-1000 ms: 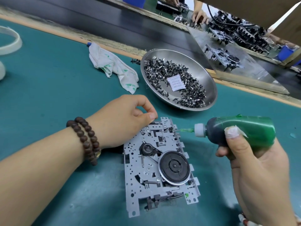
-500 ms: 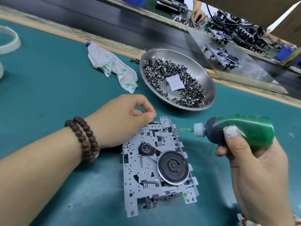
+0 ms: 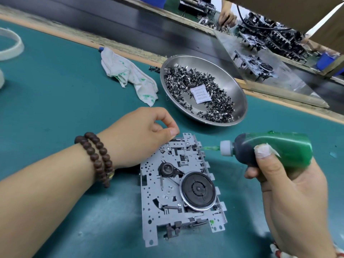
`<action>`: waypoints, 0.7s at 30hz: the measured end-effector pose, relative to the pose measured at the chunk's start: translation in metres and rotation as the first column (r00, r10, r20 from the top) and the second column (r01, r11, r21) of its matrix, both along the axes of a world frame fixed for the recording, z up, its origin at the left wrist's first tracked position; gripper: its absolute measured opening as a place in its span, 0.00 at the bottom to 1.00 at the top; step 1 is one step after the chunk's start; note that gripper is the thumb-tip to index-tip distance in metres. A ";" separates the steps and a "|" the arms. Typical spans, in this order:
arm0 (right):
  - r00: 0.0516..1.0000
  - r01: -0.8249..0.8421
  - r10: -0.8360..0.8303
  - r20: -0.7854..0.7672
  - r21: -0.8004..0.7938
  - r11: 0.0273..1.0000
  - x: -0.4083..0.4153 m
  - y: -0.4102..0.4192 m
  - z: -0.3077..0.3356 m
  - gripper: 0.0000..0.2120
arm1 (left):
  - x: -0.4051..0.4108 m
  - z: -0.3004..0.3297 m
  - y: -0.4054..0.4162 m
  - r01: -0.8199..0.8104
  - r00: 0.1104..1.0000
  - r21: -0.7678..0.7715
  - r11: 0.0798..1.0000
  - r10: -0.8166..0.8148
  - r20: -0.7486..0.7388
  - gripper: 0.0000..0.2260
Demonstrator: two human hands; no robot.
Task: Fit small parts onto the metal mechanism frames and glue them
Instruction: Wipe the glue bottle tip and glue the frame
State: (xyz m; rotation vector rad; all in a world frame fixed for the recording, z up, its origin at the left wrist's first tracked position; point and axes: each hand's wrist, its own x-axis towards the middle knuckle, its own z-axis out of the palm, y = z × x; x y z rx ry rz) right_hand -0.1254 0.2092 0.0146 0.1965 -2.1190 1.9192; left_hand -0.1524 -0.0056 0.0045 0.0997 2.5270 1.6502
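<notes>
A grey metal mechanism frame (image 3: 173, 190) with a black flywheel lies flat on the teal mat in front of me. My left hand (image 3: 137, 135) rests at its top left corner, fingers curled, thumb tip against the frame's edge. My right hand (image 3: 290, 194) grips a green glue bottle (image 3: 275, 148) held sideways. Its thin green nozzle (image 3: 211, 148) touches the frame's upper right edge. A green glue spot (image 3: 211, 222) shows at the frame's lower right. A steel dish (image 3: 226, 71) behind the frame holds several small dark metal parts (image 3: 178, 81).
A crumpled white cloth (image 3: 130, 77) with green stains lies left of the dish. A white ring (image 3: 13, 45) sits at the far left. Beyond the mat runs a dark conveyor (image 3: 130, 25) and a metal ramp (image 3: 275, 79) carrying more mechanisms. Another person's hand (image 3: 226, 18) works at the far side.
Almost nothing has moved. The nozzle stays at the frame's upper right edge and my left hand keeps its place at the top left corner.
</notes>
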 end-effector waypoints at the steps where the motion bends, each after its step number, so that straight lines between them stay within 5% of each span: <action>1: 1.000 -0.002 0.002 -0.001 0.000 1.000 0.000 0.000 0.000 0.25 | 0.000 0.000 0.000 0.000 1.000 -0.002 1.000 0.000 -0.002 0.05; 21: 1.000 -0.004 0.004 -0.015 0.018 1.000 0.000 0.001 0.000 0.24 | 0.000 0.000 0.000 -0.005 1.000 -0.006 1.000 0.005 0.003 0.05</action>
